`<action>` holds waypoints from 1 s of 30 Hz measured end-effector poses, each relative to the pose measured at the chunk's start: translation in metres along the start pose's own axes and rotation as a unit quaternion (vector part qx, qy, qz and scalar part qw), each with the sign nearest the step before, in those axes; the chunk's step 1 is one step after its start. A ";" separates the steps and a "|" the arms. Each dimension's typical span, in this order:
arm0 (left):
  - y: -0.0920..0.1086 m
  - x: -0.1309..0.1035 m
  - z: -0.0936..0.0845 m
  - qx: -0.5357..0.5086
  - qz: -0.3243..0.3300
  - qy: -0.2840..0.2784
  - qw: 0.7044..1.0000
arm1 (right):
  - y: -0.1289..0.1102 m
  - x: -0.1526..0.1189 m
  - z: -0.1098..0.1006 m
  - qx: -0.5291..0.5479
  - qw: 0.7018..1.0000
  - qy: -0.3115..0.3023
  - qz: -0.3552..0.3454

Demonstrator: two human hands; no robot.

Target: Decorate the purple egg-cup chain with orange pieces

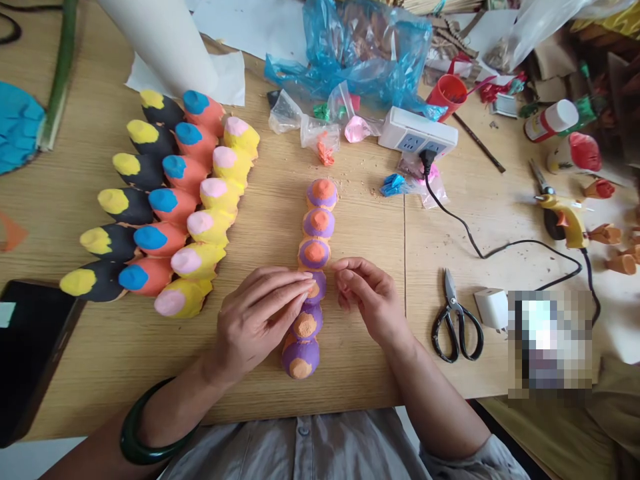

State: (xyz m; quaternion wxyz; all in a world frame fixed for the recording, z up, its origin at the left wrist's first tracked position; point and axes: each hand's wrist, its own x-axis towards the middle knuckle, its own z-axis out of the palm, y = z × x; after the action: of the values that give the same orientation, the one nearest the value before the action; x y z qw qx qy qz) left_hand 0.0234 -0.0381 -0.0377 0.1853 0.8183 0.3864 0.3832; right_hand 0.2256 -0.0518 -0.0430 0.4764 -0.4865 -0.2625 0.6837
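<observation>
A purple strip of egg-carton bumps (307,313) lies on the table in front of me, running away from my body. Its three far bumps carry bright orange tips, while the nearer ones show paler orange tops. My left hand (263,310) reaches over the fourth bump, fingers pressed together at its top; whether anything is between them is hidden. Just right of the strip is my right hand (367,293), its thumb and forefinger drawn together, apart from the bumps. I cannot make out anything in that pinch.
Black, orange and yellow painted bumps (170,203) stand at the left. Scissors (455,320), a white charger (491,309) and a yellow glue gun (567,217) lie right. A power strip (418,131), its black cable and clay bags (320,133) are beyond the purple strip.
</observation>
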 end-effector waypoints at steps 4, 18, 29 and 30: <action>0.002 0.000 -0.002 -0.002 -0.024 0.012 1.000 | -0.007 -0.002 -0.001 0.048 0.998 -0.034 -0.004; -0.001 -0.002 -0.002 0.033 0.016 -0.016 0.999 | -0.002 0.003 -0.002 0.068 0.997 -0.023 -0.001; -0.002 -0.002 0.004 0.000 0.014 -0.024 1.000 | 0.002 0.004 -0.002 0.076 0.997 -0.016 0.003; -0.002 -0.002 0.004 -0.011 0.003 -0.020 1.000 | 0.002 0.004 -0.002 0.077 0.997 -0.016 0.005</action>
State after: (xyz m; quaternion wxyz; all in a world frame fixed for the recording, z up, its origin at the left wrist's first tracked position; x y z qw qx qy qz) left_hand 0.0249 -0.0384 -0.0424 0.2011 0.8249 0.3760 0.3712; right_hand 0.2265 -0.0491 -0.0474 0.5043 -0.4386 -0.2143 0.7123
